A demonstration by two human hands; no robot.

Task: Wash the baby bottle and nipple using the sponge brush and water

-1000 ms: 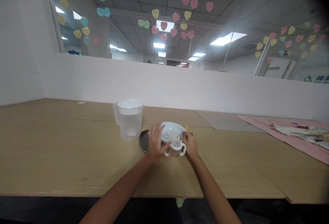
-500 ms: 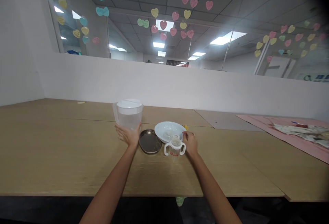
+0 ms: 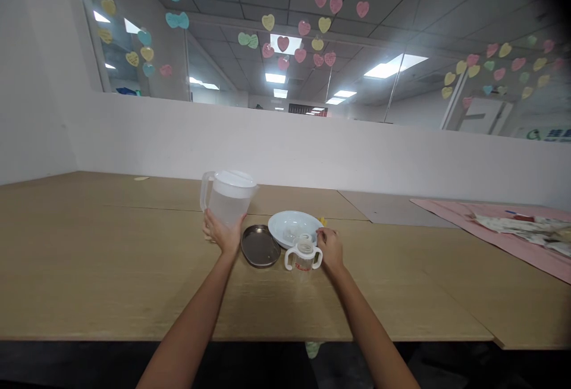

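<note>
Left arm stretched across the wooden table [image 3: 111, 270], left hand [image 3: 222, 234] wrapped around the base of the clear jug [image 3: 228, 197], tipping it right, its contents hard to make out. Right hand [image 3: 331, 250] rests against the two-handled cup [image 3: 304, 256]; whether those fingers grip is unclear. Between them lie the dark metal tray [image 3: 260, 245] and, farther back, the white plate [image 3: 294, 227].

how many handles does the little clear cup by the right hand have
2. The small clear two-handled cup has one white loop handle on its left side, toward the oval metal tray, and one on its right side, against the right hand.
</note>
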